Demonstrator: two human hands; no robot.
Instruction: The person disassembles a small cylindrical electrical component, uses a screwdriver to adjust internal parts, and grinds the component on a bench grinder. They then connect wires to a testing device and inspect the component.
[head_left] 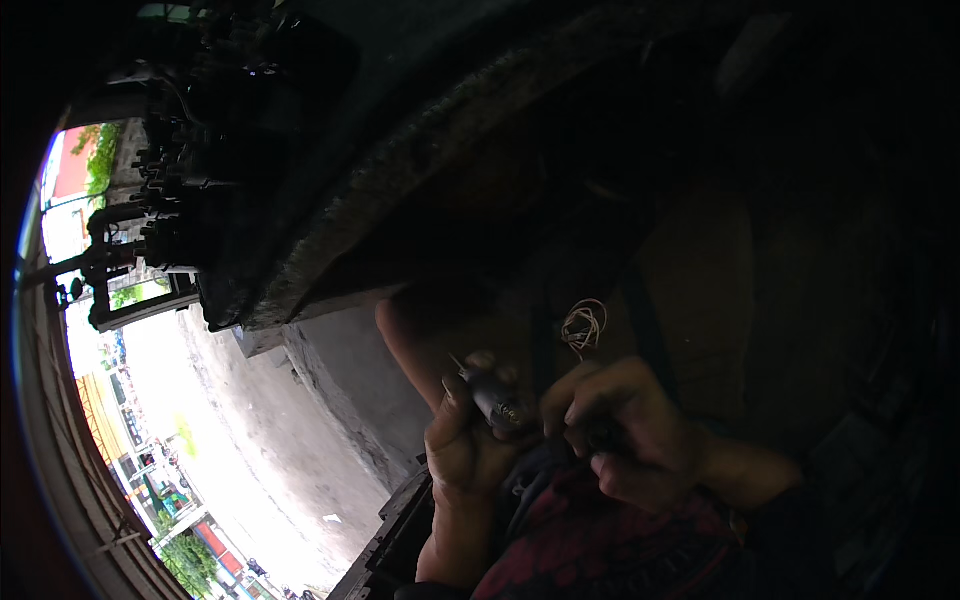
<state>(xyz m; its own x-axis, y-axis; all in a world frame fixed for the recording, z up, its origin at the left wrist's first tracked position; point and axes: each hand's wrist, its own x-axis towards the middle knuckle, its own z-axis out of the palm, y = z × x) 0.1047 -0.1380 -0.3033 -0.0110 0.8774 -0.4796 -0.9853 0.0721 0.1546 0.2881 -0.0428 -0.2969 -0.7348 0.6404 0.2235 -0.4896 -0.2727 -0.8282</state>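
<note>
Nearest to us, at the lower edge, we see a dark red cloth shirt with black printed pattern (600, 545), which the person wears. Just above it are the two bare hands, side by side and very near each other; we cannot tell if they touch. The left hand (465, 450) is closed around a dark grey, roughly cylindrical object (487, 393), with the thumb on one side and the fingers on the other. This object is held tilted, and its lower end, turned to us, shows some small pale yellowish details; a thin pointed piece stands out at its upper end. The right hand (640, 430) is curled, with its fingers bent inward around something small and dark; the shadow hides what it is.

Beyond the right hand, we find a loose bundle of thin whitish and reddish wires (583, 325). To the left of this bundle, a bare limb (405, 345) comes into the light; we cannot tell whose it is. Farther to the left, there is a grey, rough floor (340, 400). Above it extends a big dark structure with a thick, worn, curved edge (365, 185). Farthest, in the strong daylight, we notice green leafy plants (102, 160).
</note>
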